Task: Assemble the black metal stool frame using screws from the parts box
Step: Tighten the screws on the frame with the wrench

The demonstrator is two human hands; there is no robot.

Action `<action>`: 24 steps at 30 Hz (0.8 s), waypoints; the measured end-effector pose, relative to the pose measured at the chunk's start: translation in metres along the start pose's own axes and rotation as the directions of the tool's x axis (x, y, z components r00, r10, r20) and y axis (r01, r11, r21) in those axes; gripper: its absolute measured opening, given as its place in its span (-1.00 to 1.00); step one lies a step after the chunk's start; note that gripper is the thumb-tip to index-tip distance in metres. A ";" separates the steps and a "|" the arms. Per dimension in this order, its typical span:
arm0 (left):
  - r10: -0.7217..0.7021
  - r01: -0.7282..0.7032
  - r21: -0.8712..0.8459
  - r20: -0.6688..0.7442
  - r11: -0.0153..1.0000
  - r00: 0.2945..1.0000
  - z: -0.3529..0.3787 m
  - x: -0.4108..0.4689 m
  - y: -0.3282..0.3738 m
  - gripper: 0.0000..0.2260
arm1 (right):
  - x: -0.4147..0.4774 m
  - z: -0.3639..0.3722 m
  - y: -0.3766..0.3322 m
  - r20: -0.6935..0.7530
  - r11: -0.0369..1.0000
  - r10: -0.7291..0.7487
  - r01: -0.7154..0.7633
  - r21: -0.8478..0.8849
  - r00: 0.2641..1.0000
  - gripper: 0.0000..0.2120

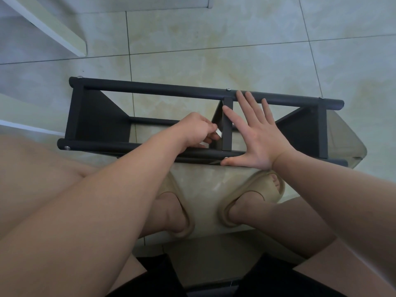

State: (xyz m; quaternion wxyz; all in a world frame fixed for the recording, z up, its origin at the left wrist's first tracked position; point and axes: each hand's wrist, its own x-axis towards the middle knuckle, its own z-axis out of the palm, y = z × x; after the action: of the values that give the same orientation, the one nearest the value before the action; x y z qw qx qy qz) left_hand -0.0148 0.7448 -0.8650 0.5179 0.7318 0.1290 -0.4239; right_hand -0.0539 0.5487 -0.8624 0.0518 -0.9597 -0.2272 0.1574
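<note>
The black metal stool frame point(162, 91) lies on the tiled floor in front of my feet, its two long round tubes running left to right with flat cross pieces between them. Silver screw heads show at the tube ends and at the middle cross piece point(227, 125). My left hand point(198, 130) reaches inside the frame just left of that cross piece, fingers closed on a small silver tool point(218, 132). My right hand point(255, 133) lies flat and spread across the frame, fingertips at the far tube and thumb on the near tube. The parts box is not in view.
A white furniture panel point(53, 24) stands on the floor at the upper left. My feet in beige slippers point(257, 196) rest just behind the near tube, on a sheet of clear plastic point(347, 142) that extends past the frame's right end.
</note>
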 end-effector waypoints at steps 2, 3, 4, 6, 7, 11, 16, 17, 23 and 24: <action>0.013 -0.013 0.043 0.009 0.999 1.000 0.000 0.001 -0.001 -0.84 | 0.000 0.000 0.000 0.003 1.000 0.001 -0.001 -0.003 1.000 0.16; 0.029 -0.030 0.079 0.014 0.996 0.999 0.000 0.001 -0.001 -0.82 | 0.000 0.000 0.000 0.004 1.000 0.002 -0.002 -0.004 1.000 0.16; 0.049 -0.051 0.117 0.016 0.992 0.999 0.000 0.002 -0.002 -0.80 | 0.000 0.000 0.000 0.004 1.000 0.003 -0.003 -0.005 1.000 0.16; 0.081 -0.082 0.165 0.011 0.983 0.997 0.001 0.002 -0.004 -0.77 | 0.000 0.000 0.000 0.003 1.000 0.002 -0.002 -0.004 1.000 0.16; 0.091 -0.091 0.179 0.008 0.980 0.996 0.001 0.002 -0.005 -0.77 | 0.000 0.000 0.000 0.002 1.000 0.001 -0.001 -0.001 1.000 0.16; 0.108 -0.110 0.218 0.019 0.970 0.994 -0.001 0.002 -0.007 -0.77 | 0.000 0.000 0.000 -0.002 1.000 -0.002 0.002 0.005 1.000 0.16; 0.110 -0.121 0.289 0.055 0.950 0.992 -0.005 0.002 -0.010 -0.76 | 0.000 0.001 0.000 0.007 1.000 0.001 -0.001 -0.004 1.000 0.16; 0.109 -0.123 0.303 0.065 0.945 0.992 -0.006 0.001 -0.010 -0.76 | 0.000 0.001 0.000 0.008 1.000 0.002 -0.002 -0.004 1.000 0.16; 0.109 -0.147 0.396 0.117 0.906 0.987 -0.009 0.000 -0.009 -0.76 | 0.000 0.000 0.000 0.006 1.000 0.005 -0.005 -0.006 1.000 0.16; 0.108 -0.151 0.417 0.125 0.896 0.986 -0.009 0.000 -0.009 -0.76 | 0.000 0.000 0.000 0.005 1.000 0.005 -0.005 -0.004 1.000 0.16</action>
State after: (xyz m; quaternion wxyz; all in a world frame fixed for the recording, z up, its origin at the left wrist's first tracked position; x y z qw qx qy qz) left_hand -0.0163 0.7563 -0.8698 0.3786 0.8120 -0.0413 -0.4422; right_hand -0.0536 0.5484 -0.8628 0.0490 -0.9600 -0.2250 0.1594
